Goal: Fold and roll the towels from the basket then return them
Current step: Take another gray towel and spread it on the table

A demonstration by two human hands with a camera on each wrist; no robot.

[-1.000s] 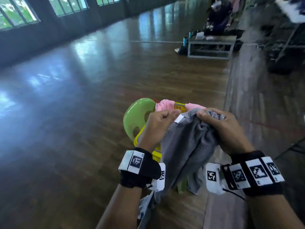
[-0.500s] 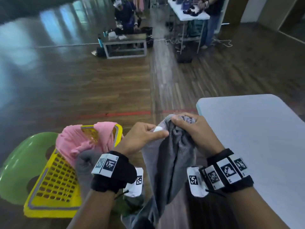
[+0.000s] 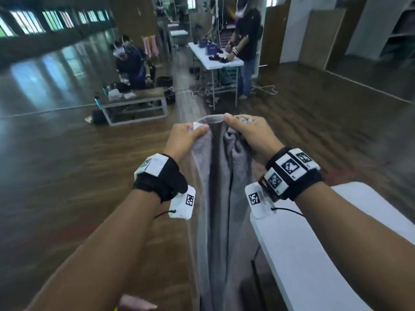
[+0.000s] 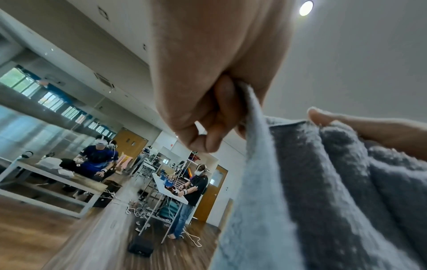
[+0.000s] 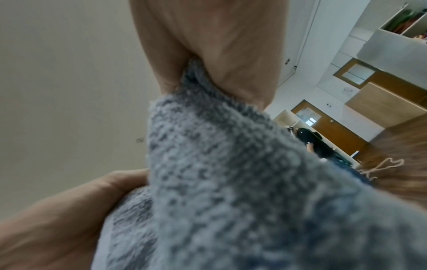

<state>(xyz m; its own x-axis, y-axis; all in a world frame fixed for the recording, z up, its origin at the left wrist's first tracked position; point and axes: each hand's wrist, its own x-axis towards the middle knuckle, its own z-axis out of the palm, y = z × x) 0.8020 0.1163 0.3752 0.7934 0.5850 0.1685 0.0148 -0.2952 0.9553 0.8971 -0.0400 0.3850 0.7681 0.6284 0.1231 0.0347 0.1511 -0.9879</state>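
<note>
Two bare hands hold one soft grey terry towel (image 3: 221, 180) up in front of the person, so that its length hangs free and gravity pulls the bunched folds straight. The left hand (image 3: 187, 140) pinches the top edge beside a small white label (image 3: 198, 126), thumb over curled fingers (image 4: 215, 126), likely to find a corner. The right hand (image 3: 251, 135) grips a gathered wad of the same edge close beside it, fingers wrapped round the cloth. Held so near each other, the hands leave the towel hanging in narrow pleats rather than spread flat. It hangs just left of the white plastic table (image 3: 314, 254), which seems the likely surface for folding. Judging by this, folding has not yet begun; the edge probably has to be spread first.
</note>
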